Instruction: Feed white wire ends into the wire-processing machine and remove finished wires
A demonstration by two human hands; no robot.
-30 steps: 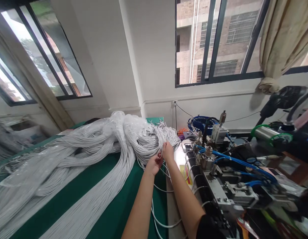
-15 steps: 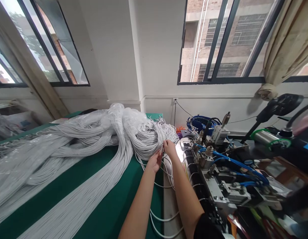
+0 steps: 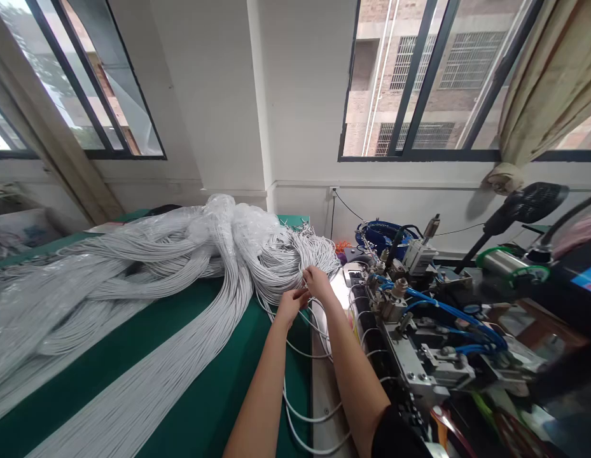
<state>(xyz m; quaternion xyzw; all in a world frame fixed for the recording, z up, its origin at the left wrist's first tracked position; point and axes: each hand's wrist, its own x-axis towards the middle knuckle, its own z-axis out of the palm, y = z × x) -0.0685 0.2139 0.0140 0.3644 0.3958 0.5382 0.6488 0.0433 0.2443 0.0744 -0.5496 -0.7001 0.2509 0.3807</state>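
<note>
White wire bundle (image 3: 276, 261) lies on the green bench (image 3: 214, 381), left of the machine (image 3: 419, 331). Both hands have crept closer to its loose ends: left hand (image 3: 289, 305) and right hand (image 3: 317, 283) now pinch thin strands there.

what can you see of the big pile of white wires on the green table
The white wires lie in thick, long bundles, thin and plastic-coated by the look, fanning across the green table. Clear plastic wrap covers the far part. Their cut ends gather near the machine, where the left hand and right hand pinch a few strands. Some loose wires loop off the table edge.
</note>
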